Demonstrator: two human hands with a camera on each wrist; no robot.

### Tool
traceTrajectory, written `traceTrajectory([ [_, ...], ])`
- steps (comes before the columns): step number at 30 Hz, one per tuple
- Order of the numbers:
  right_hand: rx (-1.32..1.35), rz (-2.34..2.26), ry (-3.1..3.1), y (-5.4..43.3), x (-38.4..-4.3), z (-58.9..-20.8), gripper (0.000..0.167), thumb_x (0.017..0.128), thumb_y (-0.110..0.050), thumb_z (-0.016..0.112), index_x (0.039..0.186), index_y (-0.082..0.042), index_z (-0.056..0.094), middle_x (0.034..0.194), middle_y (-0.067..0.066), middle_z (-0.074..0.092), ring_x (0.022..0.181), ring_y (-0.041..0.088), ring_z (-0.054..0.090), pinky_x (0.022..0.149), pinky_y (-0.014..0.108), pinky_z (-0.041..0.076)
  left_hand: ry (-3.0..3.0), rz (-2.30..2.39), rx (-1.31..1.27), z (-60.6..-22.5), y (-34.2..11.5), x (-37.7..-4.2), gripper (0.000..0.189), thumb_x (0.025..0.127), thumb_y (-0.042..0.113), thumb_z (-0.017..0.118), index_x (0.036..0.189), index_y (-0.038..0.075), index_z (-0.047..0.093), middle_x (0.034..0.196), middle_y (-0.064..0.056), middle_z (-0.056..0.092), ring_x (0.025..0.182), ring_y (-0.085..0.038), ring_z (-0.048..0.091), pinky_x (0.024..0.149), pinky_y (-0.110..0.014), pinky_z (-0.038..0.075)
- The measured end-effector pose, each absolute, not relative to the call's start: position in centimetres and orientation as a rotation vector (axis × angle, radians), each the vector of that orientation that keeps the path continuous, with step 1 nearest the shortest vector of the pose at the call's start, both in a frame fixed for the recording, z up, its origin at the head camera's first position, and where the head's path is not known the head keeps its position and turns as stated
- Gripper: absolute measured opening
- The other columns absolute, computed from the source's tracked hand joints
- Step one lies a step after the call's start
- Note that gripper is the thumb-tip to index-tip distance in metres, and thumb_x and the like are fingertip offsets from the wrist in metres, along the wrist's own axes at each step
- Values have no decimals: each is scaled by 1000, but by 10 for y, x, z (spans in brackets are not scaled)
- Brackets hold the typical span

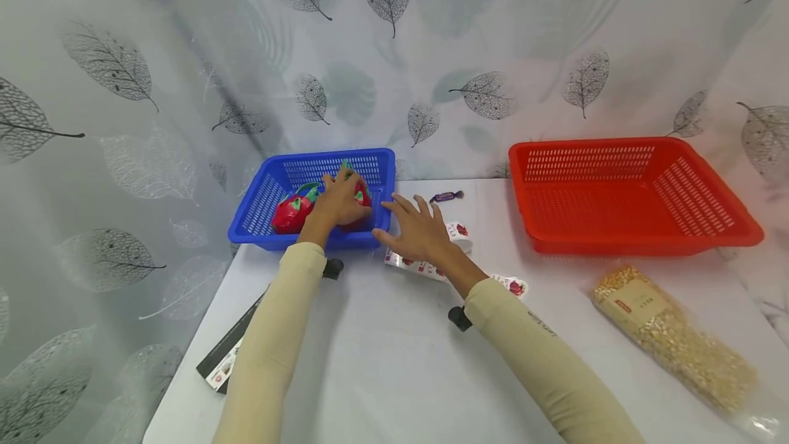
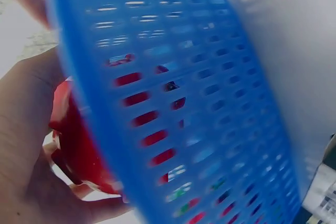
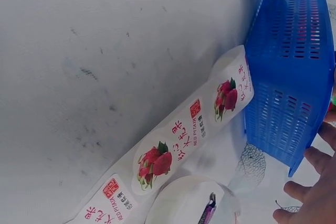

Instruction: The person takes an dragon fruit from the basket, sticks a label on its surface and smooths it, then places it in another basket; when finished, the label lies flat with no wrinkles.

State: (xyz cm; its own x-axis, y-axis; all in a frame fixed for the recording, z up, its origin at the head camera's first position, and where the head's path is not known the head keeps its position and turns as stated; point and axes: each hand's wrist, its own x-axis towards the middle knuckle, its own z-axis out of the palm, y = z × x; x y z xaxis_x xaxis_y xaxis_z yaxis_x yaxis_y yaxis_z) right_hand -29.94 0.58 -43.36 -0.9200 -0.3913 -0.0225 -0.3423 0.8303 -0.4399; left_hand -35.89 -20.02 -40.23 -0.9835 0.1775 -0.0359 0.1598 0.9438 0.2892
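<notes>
In the head view, a blue basket (image 1: 249, 240) stands at the back left with red dragon fruits in it. My left hand (image 1: 335, 205) reaches over its front rim and grips one dragon fruit (image 2: 79, 135), fingers curled round it, as the left wrist view shows. Another dragon fruit (image 1: 288, 216) lies to the left inside the basket. My right hand (image 1: 416, 231) is spread at the basket's right side, fingertips right at the rim and nothing held. Under that hand runs a strip of dragon fruit stickers (image 3: 157, 156), its roll (image 1: 459, 235) beside it.
An empty-looking red basket (image 1: 641, 249) stands at the back right. A bag of yellow kernels (image 1: 672, 341) lies in front of it. A purple-wrapped candy (image 1: 446, 196) is by the back edge, and a black box (image 1: 228, 355) lies at the left edge.
</notes>
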Motion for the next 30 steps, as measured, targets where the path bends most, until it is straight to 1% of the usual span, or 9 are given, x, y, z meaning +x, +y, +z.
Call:
traceTrajectory([
  [7, -573, -702, 2905, 7, -299, -433, 80, 100, -67, 53, 168, -30, 34, 177, 2, 22, 163, 42, 13, 127, 71, 7, 3093, 444, 316, -375, -198, -349, 58, 86, 34, 83, 136, 18, 59, 166, -11, 31, 145, -48, 28, 100, -72, 52],
  [11, -580, -709, 2893, 7, -299, -437, 81, 100, -68, 52, 168, -30, 32, 178, 2, 20, 163, 42, 13, 127, 71, 8, 3114, 439, 353, -366, -196, -337, 56, 87, 35, 81, 136, 20, 59, 167, -9, 30, 145, -48, 29, 97, -70, 53],
  [15, -601, -746, 2881, 8, -300, -442, 79, 101, -67, 51, 168, -30, 31, 178, 2, 20, 163, 41, 12, 127, 71, 8, 3151, 433, 392, -358, -192, -322, 53, 87, 34, 80, 135, 22, 61, 165, -7, 32, 142, -47, 31, 92, -67, 57],
  [18, -636, -754, 2881, 8, -302, -444, 77, 102, -65, 51, 168, -31, 31, 178, 1, 19, 163, 41, 13, 127, 71, 10, 3180, 424, 409, -347, -188, -305, 51, 86, 34, 79, 133, 23, 63, 163, -5, 35, 141, -45, 33, 86, -63, 60],
  [22, -683, -765, 2871, 12, -305, -445, 75, 103, -63, 50, 169, -31, 30, 178, 3, 20, 163, 42, 13, 126, 72, 11, 3195, 452, 433, -337, -180, -279, 52, 84, 35, 82, 131, 24, 64, 163, -3, 36, 141, -42, 36, 86, -63, 60],
  [25, -706, -782, 2855, 17, -306, -445, 74, 104, -60, 50, 169, -29, 30, 177, 4, 22, 162, 44, 12, 126, 72, 11, 3194, 504, 440, -337, -174, -256, 55, 83, 35, 84, 133, 24, 64, 162, -3, 38, 140, -39, 37, 88, -63, 60],
  [30, -753, -763, 2845, 26, -311, -446, 70, 106, -49, 53, 169, -29, 29, 177, 5, 23, 162, 45, 13, 126, 72, 13, 3155, 604, 442, -346, -162, -211, 59, 82, 34, 86, 136, 25, 64, 161, -2, 39, 141, -36, 38, 84, -56, 63],
])
